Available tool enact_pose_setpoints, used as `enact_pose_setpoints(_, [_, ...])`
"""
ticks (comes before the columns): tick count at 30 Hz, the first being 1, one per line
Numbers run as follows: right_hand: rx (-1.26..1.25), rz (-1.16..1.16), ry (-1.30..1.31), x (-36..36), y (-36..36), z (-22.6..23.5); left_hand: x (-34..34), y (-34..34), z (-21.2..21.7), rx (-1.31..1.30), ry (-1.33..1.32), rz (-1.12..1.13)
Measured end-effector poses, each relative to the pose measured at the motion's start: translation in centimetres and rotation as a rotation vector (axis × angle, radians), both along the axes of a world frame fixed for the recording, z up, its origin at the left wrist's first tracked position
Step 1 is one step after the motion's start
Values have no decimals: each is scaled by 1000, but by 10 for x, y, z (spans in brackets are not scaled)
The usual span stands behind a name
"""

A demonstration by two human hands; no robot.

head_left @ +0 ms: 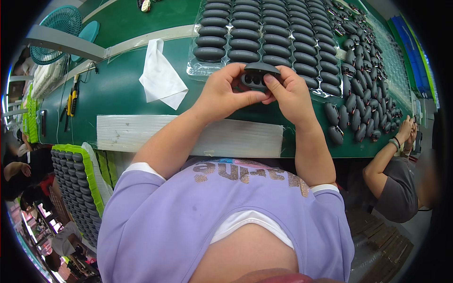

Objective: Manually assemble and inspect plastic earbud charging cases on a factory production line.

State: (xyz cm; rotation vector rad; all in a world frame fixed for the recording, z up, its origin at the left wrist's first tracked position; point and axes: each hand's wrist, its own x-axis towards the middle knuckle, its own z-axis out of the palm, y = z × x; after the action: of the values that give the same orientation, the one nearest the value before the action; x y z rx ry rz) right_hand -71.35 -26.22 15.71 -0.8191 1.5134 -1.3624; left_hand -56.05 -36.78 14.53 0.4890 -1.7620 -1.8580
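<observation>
Between both hands, over the near edge of a clear plastic tray [197, 69], I hold a dark grey earbud charging case [257, 75] with its lid raised. Dark hollows show inside it; whether earbuds sit in them I cannot make out. My left hand [226, 89] grips the case's left side, its thumb along the front. My right hand [288, 89] has its thumb on the right part of the case, fingers behind. Rows of similar closed cases [245, 33] fill the tray just beyond my hands.
Many loose cases [361, 108] lie heaped on the green table [118, 89] at right. A white cloth [163, 78] and yellow-handled cutters [72, 101] lie left. A foam strip [141, 134] runs along the near edge. A co-worker's hand [406, 131] is at far right, a green fan [55, 33] upper left.
</observation>
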Motion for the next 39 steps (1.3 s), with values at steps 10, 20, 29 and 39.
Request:
enact_pose_setpoints(10, [-260,22,215,-1,-1,-1,5,-5,6,199,-98,-7])
enact_pose_setpoints(20, [-382,86,429,2,-3,-4,6,-12,2,-46,36,5])
enact_pose_setpoints(29, [-261,-168,376,-5,-4,-10,33,-79,13,-856,-356,180])
enact_pose_setpoints(39, [-10,-388,977,-34,109,41,38,-78,20,-953,-370,195])
